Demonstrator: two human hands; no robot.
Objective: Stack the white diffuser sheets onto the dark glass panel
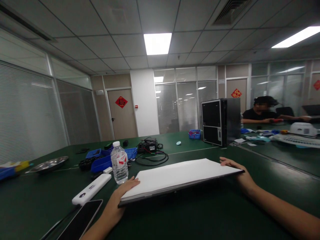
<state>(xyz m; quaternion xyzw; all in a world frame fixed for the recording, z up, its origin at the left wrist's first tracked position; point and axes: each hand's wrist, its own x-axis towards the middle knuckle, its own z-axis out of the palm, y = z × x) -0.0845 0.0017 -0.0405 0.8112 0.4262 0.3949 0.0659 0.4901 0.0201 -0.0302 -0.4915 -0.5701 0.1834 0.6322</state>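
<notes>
Left to right: black phone [81, 218], white power bank [92, 189] and water bottle [119, 163] on the green table [37, 206], bottle just beside my left hand [125, 188], which grips the left end of a flat white-topped slab [175, 176] with a dark underside. Slab spans the gap between my hands, tilted, looks raised off the table. PC tower [220, 121] stands beyond it; right hand [241, 171] clamped on the right end, hands well apart.
</notes>
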